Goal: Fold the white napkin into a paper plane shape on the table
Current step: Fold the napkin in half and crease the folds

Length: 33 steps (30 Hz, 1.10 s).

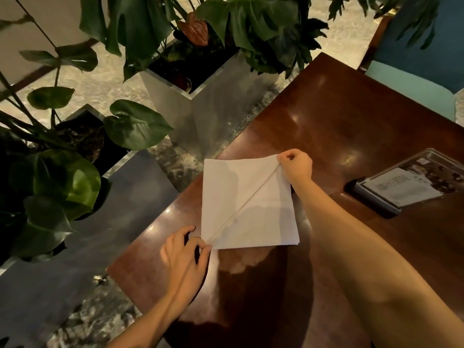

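Napkin creased diagonally, hands pinching corners

A clear acrylic menu stand lies flat on the wood at the right, a printed card inside it and a dark base strip along its near-left edge. Past the far right corner stands a chair with a teal seat and a darker blue back (its wooden frame shows only at the left edge). To the left, on the mottled stone floor, sit two square metal planters: a tall one holding broad split leaves and a reddish bloom, and a nearer one, mostly hidden by heart-shaped leaves.
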Motion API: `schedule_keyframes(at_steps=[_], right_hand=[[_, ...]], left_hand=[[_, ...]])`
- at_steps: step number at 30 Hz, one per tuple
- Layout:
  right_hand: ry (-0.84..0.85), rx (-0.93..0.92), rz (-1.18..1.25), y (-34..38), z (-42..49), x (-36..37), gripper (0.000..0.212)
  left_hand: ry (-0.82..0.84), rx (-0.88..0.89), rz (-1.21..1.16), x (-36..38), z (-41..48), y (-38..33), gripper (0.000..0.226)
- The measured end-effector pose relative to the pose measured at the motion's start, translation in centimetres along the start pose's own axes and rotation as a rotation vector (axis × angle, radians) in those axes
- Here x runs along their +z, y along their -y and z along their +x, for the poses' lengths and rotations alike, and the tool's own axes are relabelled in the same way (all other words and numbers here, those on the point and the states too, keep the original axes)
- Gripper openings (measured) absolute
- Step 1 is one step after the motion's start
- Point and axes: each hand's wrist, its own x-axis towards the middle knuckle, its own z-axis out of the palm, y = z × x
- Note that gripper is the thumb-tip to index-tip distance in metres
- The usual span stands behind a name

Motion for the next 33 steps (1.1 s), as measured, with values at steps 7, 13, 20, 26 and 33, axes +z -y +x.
schedule_keyframes(at_steps=[7,13,20,26,33], right_hand=[[-0.027,0.008,0.024,0.0,-0.2,0.3,0.016],[0.069,-0.054,0.079,-1.0,-0.3,-1.2,0.018],[-0.016,-0.049,0.158,-0.5,-0.2,-1.2,0.017],[0.050,-0.114,0.106,-0.1,-0.3,-1.3,0.018],[-0.134,-0.065,0.146,-0.6,-2.1,-2.5,0.036]], left_hand=[[-0.025,0.050,0.056,-0.3,1.0,0.2,0.007],[-0.024,0.044,0.040,-0.1,1.8,0.8,0.016],[-0.009,0.042,0.034,0.0,1.9,0.9,0.012],[-0.014,0.080,0.038,-0.1,2.1,0.7,0.010],[-0.003,0.128,0.138,-0.1,2.0,0.2,0.026]])
